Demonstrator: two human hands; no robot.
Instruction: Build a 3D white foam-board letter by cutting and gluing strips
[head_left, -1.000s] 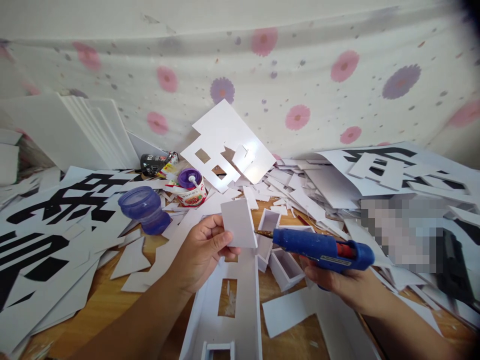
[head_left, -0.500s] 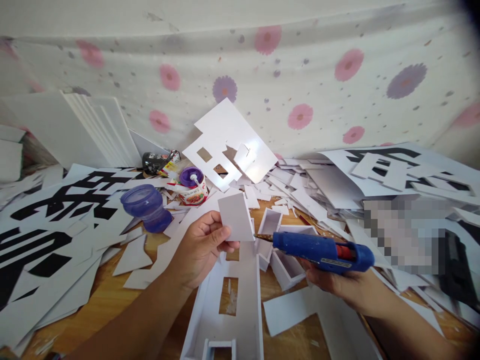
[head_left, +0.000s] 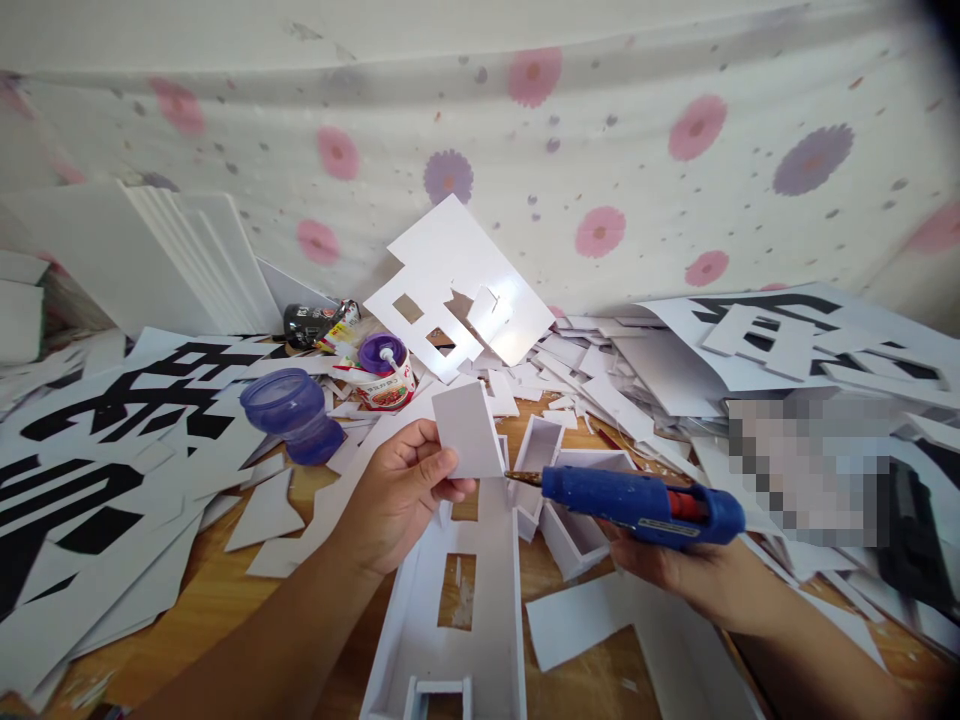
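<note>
Between thumb and fingers, my left hand [head_left: 409,480] pinches a small white foam board piece [head_left: 469,430], held upright and slightly tilted. My right hand [head_left: 660,560] grips a blue glue gun [head_left: 637,500] from below, its fingers mostly hidden behind the body. The gun's nozzle tip is at the board's lower right corner; whether it touches I cannot tell. Beneath both hands lies a long white board tray with raised sides [head_left: 499,600] and rectangular cut-outs in its floor. Small white open boxes [head_left: 574,540] sit just behind the nozzle.
White offcuts and printed sheets [head_left: 172,430] cover the wooden table [head_left: 300,630] on the left. A purple translucent cup [head_left: 292,415] stands near a paper tub [head_left: 390,385]. A large cut-out board [head_left: 465,280] leans at the back. More scraps [head_left: 675,350] are piled on the right.
The board piece, my left hand and the glue gun have shifted very slightly left together. The nozzle stays by the board's lower right corner; everything else looks the same.
</note>
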